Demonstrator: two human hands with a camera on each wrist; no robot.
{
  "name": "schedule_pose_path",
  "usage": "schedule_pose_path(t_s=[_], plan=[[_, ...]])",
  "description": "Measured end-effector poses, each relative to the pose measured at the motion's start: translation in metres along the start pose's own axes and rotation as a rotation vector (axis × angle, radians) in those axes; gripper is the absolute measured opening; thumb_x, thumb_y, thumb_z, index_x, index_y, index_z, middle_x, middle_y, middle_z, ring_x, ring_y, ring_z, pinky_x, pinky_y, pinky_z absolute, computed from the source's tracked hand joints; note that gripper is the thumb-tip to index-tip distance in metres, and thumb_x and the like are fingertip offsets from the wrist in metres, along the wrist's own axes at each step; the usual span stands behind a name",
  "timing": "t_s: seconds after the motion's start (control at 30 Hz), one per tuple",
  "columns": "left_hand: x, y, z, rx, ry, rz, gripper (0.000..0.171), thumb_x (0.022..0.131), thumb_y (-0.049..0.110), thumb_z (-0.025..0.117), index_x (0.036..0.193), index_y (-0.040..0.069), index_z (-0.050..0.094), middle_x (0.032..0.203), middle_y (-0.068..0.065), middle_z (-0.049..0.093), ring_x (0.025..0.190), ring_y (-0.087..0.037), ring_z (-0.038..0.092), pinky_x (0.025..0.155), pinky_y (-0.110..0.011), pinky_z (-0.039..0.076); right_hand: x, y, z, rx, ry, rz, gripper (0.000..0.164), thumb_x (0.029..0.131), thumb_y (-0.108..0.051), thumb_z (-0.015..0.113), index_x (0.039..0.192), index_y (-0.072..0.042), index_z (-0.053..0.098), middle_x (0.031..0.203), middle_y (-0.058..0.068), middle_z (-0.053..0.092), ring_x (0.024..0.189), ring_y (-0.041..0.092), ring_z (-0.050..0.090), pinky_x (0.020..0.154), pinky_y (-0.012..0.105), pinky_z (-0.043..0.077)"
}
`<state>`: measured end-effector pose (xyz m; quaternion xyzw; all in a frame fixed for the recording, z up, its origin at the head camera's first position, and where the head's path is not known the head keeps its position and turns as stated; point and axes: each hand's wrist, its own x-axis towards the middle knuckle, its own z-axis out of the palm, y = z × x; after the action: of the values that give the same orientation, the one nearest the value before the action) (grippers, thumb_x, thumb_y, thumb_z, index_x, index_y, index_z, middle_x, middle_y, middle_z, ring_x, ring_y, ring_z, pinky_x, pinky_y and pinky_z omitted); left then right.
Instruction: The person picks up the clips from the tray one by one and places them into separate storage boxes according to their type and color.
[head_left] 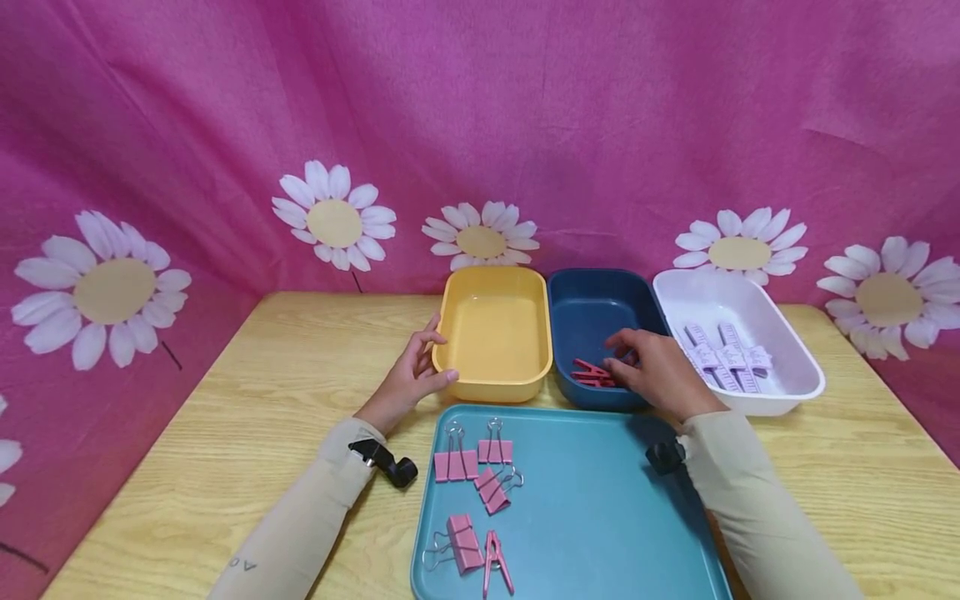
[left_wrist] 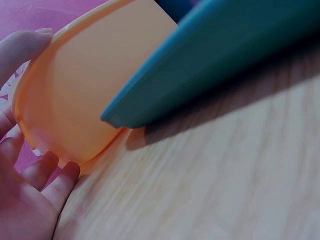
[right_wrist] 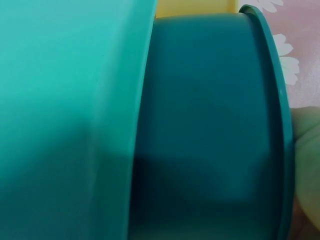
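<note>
My left hand (head_left: 408, 371) rests at the left front corner of the yellow bin (head_left: 491, 390), thumb near the rim and fingers along the outer wall. In the left wrist view, its fingers (left_wrist: 42, 170) lie loosely against the bin's side. My right hand (head_left: 663, 371) reaches over the front of the navy bin (head_left: 592, 304), with a gap between thumb and index finger. Beside its fingertips, red clothespins (head_left: 592, 375) lie in that bin. The right wrist view shows mostly the navy bin's outer wall (right_wrist: 205, 110); the fingertips are hidden there.
A teal tray (head_left: 600, 500) in front bears several pink binder clips (head_left: 456, 467) and one pinkish-red clothespin (head_left: 495, 562). On the right, a white bin (head_left: 780, 400) holds lilac ruler-marked pieces with bows (head_left: 723, 358). A pink flowered cloth (head_left: 600, 125) hangs behind the wooden table (head_left: 300, 358).
</note>
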<state>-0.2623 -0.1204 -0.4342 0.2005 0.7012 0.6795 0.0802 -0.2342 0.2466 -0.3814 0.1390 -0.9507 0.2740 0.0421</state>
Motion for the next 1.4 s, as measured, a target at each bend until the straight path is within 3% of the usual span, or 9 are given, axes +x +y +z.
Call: schedule_pose_path(t_s=[0.2,0.47,0.73,1.07,1.27,1.4], plan=[[0.000,-0.008,0.000,0.015,0.012,0.003,0.048,0.089,0.008,0.069,0.127,0.008,0.038,0.160,0.015,0.010,0.142,-0.018,0.027,0.112,-0.029,0.031,-0.003,0.000,0.000,0.008,-0.020,0.009,0.029,0.091,-0.019,0.067,0.117,-0.005,0.064,0.099,0.010,0.067,0.084,0.022,0.062,0.071,0.036,0.056],[0.001,-0.006,0.000,0.019,0.012,0.024,0.047,0.089,0.010,0.069,0.126,0.010,0.039,0.160,0.013,0.010,0.142,-0.020,0.028,0.112,-0.030,0.031,-0.003,-0.004,-0.005,-0.008,0.004,-0.005,0.028,0.091,-0.019,0.067,0.116,-0.005,0.065,0.100,0.011,0.066,0.086,0.023,0.061,0.073,0.039,0.057],[0.001,-0.002,0.001,0.021,0.003,0.013,0.049,0.090,0.009,0.068,0.127,0.007,0.038,0.160,0.014,0.009,0.142,-0.020,0.027,0.112,-0.032,0.030,-0.006,-0.017,-0.008,-0.011,0.041,-0.122,0.026,0.087,-0.014,0.071,0.112,-0.007,0.067,0.098,0.009,0.068,0.082,0.019,0.062,0.069,0.033,0.055],[0.003,-0.004,-0.002,-0.016,-0.014,-0.003,0.051,0.089,0.000,0.065,0.130,0.000,0.035,0.162,0.005,0.002,0.143,-0.026,0.024,0.116,-0.041,0.023,-0.011,-0.041,-0.012,0.011,0.027,-0.166,0.028,0.086,-0.017,0.074,0.112,-0.010,0.067,0.096,0.003,0.068,0.083,0.016,0.062,0.069,0.030,0.057],[0.004,-0.007,-0.003,0.020,0.001,0.021,0.049,0.090,0.007,0.067,0.130,0.007,0.037,0.162,0.008,0.004,0.143,-0.021,0.025,0.114,-0.036,0.027,-0.015,-0.056,-0.010,-0.002,0.040,-0.275,0.026,0.085,-0.016,0.075,0.109,-0.011,0.069,0.092,0.000,0.067,0.080,0.013,0.061,0.070,0.034,0.057],[0.002,-0.005,-0.001,0.025,0.006,0.022,0.048,0.090,0.008,0.067,0.128,0.008,0.037,0.161,0.012,0.007,0.142,-0.020,0.027,0.114,-0.035,0.027,-0.020,-0.067,-0.007,-0.021,0.004,-0.318,0.026,0.085,-0.019,0.074,0.110,-0.011,0.069,0.089,-0.005,0.064,0.078,0.009,0.057,0.070,0.029,0.056]])
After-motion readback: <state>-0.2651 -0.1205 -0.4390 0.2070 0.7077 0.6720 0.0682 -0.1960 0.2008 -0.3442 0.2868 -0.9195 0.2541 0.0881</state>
